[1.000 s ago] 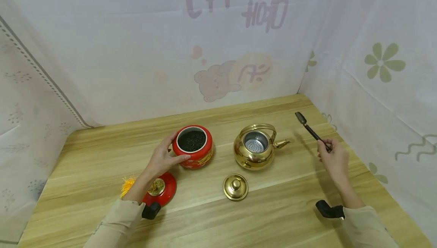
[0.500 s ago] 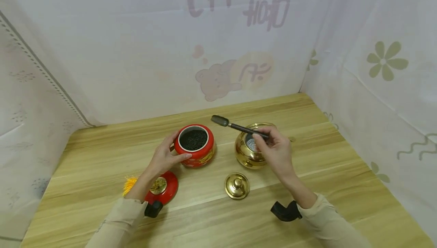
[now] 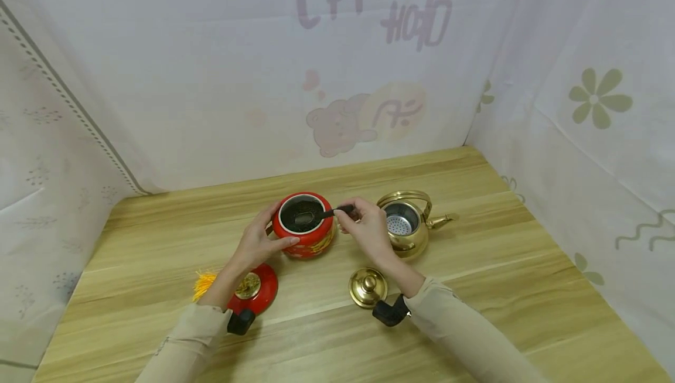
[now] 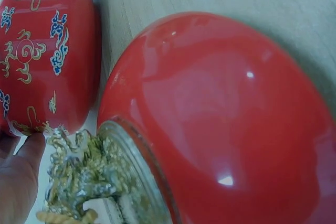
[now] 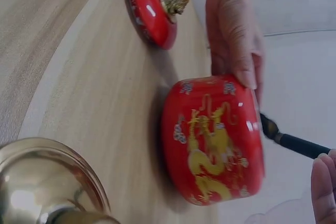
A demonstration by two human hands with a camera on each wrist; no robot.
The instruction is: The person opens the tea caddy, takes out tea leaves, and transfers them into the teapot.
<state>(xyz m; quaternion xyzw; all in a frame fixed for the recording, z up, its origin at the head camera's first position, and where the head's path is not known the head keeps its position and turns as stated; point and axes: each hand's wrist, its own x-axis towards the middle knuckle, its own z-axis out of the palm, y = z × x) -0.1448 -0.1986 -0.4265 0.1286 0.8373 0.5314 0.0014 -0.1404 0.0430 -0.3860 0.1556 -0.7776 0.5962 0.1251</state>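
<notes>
From my distant seat I'm seeing the right hand [image 3: 366,228] pinching the handle of the dark scoop [image 3: 327,214], whose head is reaching inside the open red jar [image 3: 313,242] on the wooden table [image 3: 316,336]. The left hand [image 3: 258,244] is gripping that jar, its thumb lying along the near side. I'm judging the step in hand to be scooping the dark contents [image 3: 304,229]; the next move is probably calling for a level lift and a steady jar. I'm losing the left fingertips behind the jar, and I'm not making out whether the scoop is carrying anything. The right hand is covering part of the gold kettle [image 3: 410,246]. In the left wrist view the red lid [image 3: 267,290] is dominating, and the frame edge is cutting off the jar.
</notes>
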